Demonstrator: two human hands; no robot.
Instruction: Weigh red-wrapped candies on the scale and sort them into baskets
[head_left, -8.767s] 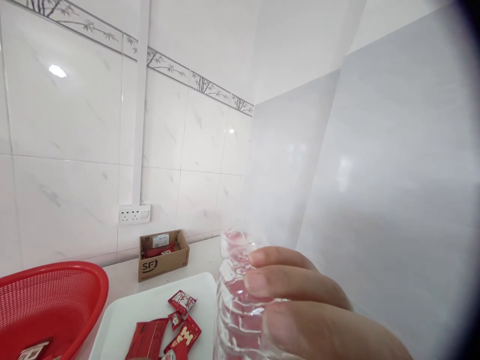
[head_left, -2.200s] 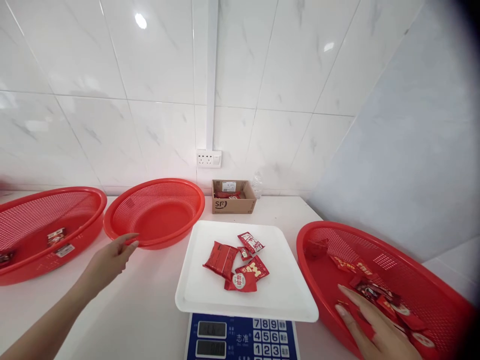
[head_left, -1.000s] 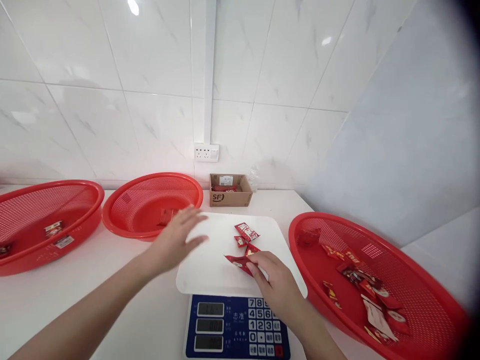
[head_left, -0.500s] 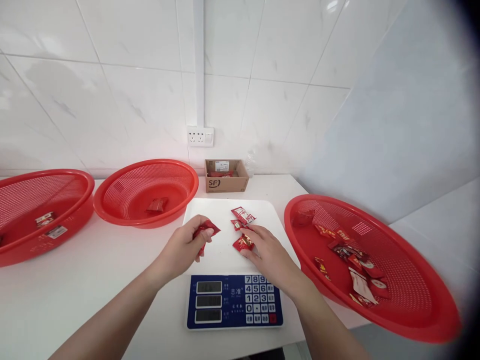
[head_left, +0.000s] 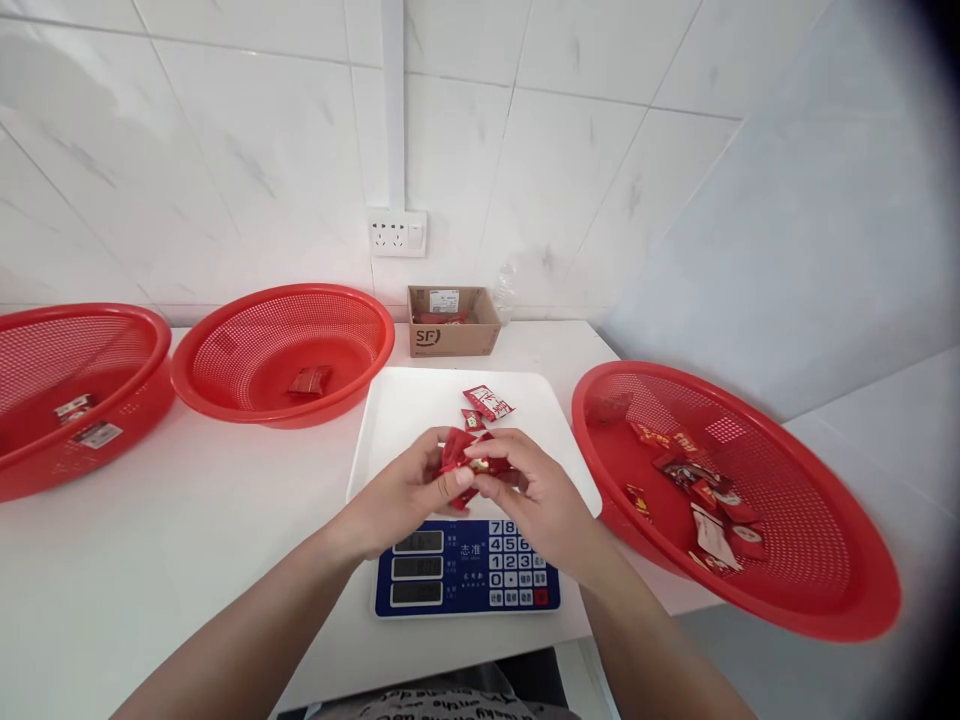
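Digital scale (head_left: 465, 592) panel nearest. Over its white pan (head_left: 401, 400): left hand (head_left: 409, 490) and right hand (head_left: 544, 495), fingers of both clamped on red snack packets (head_left: 457, 448); fingers hide the count. Risk: wrappers look slick, loose pinch drops one. Small red packet (head_left: 472, 419) and red-white packet (head_left: 490, 403) lie just beyond; stray knuckles could nudge them. Right colander (head_left: 825, 622) holds more; SF carton (head_left: 459, 342) behind.
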